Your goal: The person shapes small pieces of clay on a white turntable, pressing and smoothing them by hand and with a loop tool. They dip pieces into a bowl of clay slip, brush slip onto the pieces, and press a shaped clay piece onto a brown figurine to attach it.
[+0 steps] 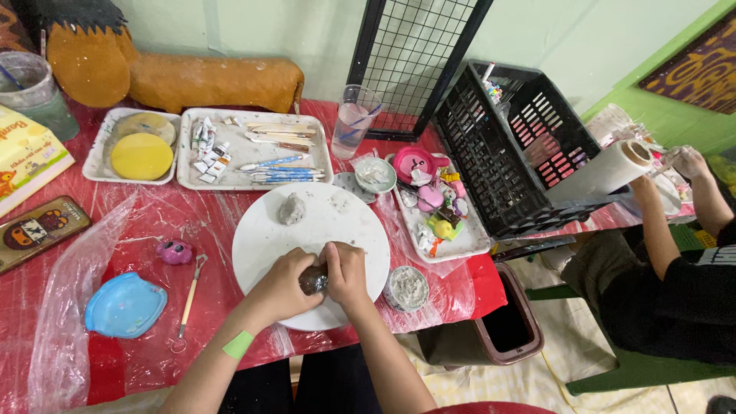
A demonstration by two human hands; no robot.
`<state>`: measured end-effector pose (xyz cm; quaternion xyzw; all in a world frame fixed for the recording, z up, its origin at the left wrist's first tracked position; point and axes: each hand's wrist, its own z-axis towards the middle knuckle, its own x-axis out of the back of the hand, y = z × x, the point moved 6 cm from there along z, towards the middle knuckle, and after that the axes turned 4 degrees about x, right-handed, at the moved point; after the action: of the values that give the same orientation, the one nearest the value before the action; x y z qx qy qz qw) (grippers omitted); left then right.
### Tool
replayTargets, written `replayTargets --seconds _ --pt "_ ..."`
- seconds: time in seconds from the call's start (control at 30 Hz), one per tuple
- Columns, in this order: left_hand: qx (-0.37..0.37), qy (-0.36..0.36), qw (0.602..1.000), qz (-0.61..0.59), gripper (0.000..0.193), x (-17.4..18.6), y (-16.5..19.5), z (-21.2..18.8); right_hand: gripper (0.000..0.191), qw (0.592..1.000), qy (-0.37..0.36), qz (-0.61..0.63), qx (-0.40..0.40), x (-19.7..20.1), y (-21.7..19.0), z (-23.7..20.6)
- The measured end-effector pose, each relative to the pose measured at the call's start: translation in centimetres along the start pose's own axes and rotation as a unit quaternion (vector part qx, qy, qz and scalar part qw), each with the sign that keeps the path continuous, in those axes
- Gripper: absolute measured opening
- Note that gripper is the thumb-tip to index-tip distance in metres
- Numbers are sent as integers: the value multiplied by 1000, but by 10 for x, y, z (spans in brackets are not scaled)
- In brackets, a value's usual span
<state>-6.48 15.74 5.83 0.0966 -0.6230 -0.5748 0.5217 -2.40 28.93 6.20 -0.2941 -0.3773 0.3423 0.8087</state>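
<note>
Both my hands meet over the near part of a round white board (337,222) on the red table. My left hand (282,286) and my right hand (346,272) together grip a dark grey lump of clay (313,280) between them. A second, lighter grey clay lump (291,208) lies apart on the far side of the board. A green tape strip (238,344) is stuck on my left forearm.
A small clay-filled tub (407,287) stands right of the board. A loop tool (189,297), blue lid (125,305) and pink figure (175,251) lie left. Trays of tools (257,149), a glass (351,121) and a black crate (514,146) stand behind. Another person (675,253) sits at right.
</note>
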Motion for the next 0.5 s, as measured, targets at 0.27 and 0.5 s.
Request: replayTargets --seconds 0.27,0.5 --pt "-81 234 969 17 36 -18 23 -7 50 984 153 -40 -85 19 14 3" --pt "-27 154 984 -81 38 -17 3 7 49 987 135 2 -91 23 24 7"
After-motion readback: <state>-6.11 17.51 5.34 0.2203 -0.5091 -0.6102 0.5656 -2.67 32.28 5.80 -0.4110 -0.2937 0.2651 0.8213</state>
